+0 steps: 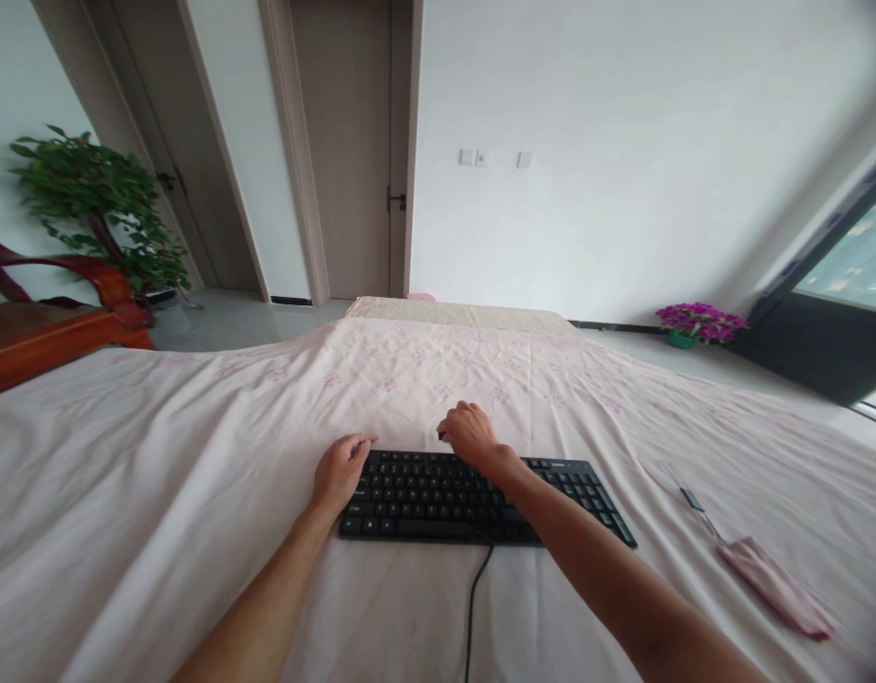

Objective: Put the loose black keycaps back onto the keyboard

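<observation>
Wired keyboard [423, 495] lies well short of the floral cloth's [195, 465] far edge; we judge it light, stiff, gripped by ends. Left hand [340, 468] half-curled at its corner, hold unclear; right hand [470, 433] pinches small dark piece [441, 435].

I could read no word, brand or number with certainty. Pale legends dotted the keys of the black keyboard [438, 498], too small for me, and a pale mark [558, 465] along its far right edge was illegible.
</observation>
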Demonstrator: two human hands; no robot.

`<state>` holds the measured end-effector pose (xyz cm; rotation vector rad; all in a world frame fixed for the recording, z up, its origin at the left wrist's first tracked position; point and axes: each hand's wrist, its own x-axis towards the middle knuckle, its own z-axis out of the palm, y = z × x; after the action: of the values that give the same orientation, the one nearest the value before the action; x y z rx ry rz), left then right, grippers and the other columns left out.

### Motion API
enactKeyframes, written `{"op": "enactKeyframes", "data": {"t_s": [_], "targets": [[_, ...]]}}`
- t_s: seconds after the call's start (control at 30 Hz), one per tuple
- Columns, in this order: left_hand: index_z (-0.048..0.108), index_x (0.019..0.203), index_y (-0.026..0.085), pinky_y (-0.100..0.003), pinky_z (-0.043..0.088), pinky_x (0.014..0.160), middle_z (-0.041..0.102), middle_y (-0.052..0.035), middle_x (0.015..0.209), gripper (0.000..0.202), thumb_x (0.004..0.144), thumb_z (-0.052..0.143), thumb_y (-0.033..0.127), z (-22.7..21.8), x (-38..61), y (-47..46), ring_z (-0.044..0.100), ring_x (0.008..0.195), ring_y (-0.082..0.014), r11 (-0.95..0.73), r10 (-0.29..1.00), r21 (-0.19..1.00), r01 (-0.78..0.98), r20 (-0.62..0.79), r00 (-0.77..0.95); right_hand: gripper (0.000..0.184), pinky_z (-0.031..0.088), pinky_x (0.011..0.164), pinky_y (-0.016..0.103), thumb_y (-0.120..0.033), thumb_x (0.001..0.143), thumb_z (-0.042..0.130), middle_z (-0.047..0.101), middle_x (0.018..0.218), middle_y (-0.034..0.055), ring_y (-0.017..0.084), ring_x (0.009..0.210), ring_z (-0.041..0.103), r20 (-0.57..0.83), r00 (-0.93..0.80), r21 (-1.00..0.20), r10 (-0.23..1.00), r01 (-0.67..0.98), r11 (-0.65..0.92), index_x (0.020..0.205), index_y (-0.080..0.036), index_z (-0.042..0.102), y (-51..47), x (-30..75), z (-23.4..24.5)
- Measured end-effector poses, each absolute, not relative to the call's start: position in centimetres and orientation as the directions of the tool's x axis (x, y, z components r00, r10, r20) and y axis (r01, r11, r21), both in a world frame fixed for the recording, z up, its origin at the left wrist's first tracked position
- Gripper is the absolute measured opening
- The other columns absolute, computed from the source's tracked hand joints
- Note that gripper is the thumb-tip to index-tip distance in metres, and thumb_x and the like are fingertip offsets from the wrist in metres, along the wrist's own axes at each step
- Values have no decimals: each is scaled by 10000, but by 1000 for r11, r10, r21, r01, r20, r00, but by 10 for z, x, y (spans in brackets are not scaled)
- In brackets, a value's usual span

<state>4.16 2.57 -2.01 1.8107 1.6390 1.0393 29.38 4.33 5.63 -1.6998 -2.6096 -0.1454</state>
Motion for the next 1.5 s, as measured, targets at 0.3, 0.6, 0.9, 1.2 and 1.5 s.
{"op": "enactKeyframes", "data": {"t_s": [0.3, 0.6, 0.9, 1.2, 1.5], "targets": [[693, 1017, 240, -287, 450, 902, 695, -14, 1109, 357, 867, 419, 412, -20, 42, 23, 611, 1062, -200, -139, 980, 769, 624, 195, -23, 149, 440, 813, 277, -222, 796, 627, 701, 905, -14, 165, 904, 592, 304, -271, -468, 913, 793, 391, 909, -267, 714, -47, 333, 65], [699, 1012, 249, -263, 463, 861, 696, -2, 1113, 357, 855, 429, 421, -19, 43, 21, 623, 1034, -196, -115, 982, 755, 646, 186, -42, 131, 459, 798, 283, -191, 791, 672, 696, 900, -16, 169, 874, 581, 310, -273, -480, 911, 782, 398, 884, -270, 721, -104, 346, 38], [701, 1001, 245, -261, 462, 866, 696, -5, 1114, 357, 855, 425, 419, -18, 44, 20, 619, 1042, -200, -114, 982, 758, 642, 184, -43, 118, 473, 803, 288, -225, 825, 652, 685, 914, 6, 170, 879, 581, 351, -315, -510, 882, 726, 462, 909, -265, 726, -107, 342, 23], [701, 1000, 250, -268, 457, 871, 698, -2, 1106, 355, 857, 421, 415, -17, 43, 19, 621, 1034, -201, -121, 980, 755, 645, 193, -43, 171, 487, 811, 293, -221, 872, 582, 676, 950, 30, 169, 897, 598, 371, -315, -539, 873, 693, 479, 963, -255, 723, -111, 342, 17], [699, 1009, 254, -263, 459, 870, 699, 1, 1106, 353, 857, 421, 409, -21, 42, 21, 618, 1039, -197, -133, 979, 753, 644, 200, -32, 264, 499, 783, 285, -196, 933, 462, 686, 959, 39, 165, 872, 608, 358, -399, -369, 844, 770, 521, 1009, -258, 707, -116, 341, 26]]}}
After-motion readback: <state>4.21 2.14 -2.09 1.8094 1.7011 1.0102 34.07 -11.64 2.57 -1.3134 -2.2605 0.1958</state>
